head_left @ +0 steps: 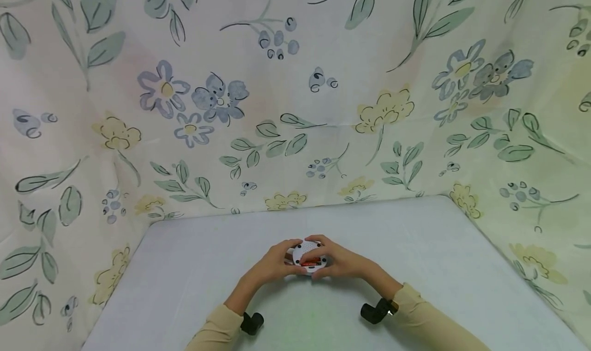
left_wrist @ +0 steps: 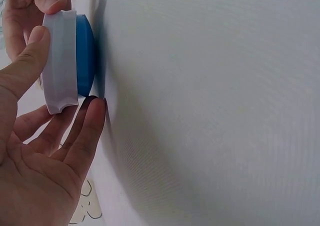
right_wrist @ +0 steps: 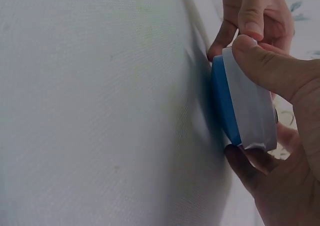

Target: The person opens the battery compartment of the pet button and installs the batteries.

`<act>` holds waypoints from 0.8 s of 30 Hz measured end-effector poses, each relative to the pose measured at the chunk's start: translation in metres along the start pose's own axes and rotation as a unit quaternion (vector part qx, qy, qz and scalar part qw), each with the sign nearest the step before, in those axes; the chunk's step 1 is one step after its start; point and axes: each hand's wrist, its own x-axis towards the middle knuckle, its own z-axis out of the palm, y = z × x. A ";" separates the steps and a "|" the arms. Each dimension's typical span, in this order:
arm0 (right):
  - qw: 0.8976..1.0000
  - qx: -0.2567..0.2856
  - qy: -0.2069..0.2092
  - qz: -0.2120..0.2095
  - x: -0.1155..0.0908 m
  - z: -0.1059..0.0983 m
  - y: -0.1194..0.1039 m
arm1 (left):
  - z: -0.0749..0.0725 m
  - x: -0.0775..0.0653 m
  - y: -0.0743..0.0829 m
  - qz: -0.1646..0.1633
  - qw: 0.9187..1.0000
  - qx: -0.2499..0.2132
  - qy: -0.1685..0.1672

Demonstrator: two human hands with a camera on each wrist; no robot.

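Note:
A round white device [head_left: 304,248] with a perforated face and dark feet lies face up at the middle of the table. Its battery compartment is uncovered, showing red batteries [head_left: 310,262] inside. From the side, the wrist views show a white body [left_wrist: 61,66] over a blue underside [right_wrist: 225,101] close to the tabletop. My left hand [head_left: 277,261] grips the left rim between thumb and fingers. On the opposite side my right hand [head_left: 343,261] holds the rim, one finger reaching over the face at the batteries. The fingers partly hide the compartment.
A white cloth-covered table [head_left: 208,269] lies under the hands. Floral fabric [head_left: 286,156] hangs behind it and at both sides. Black wrist cameras [head_left: 375,312] are strapped at the sleeve cuffs.

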 end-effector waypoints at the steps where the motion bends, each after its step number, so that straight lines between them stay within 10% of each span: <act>1: 1.000 -0.002 0.001 -0.002 0.000 0.000 0.000 | 0.000 0.000 0.000 0.000 1.000 0.001 -0.001; 24: 0.991 0.096 0.088 0.027 -0.018 -0.017 0.016 | 0.001 0.000 0.001 -0.017 1.000 -0.011 0.014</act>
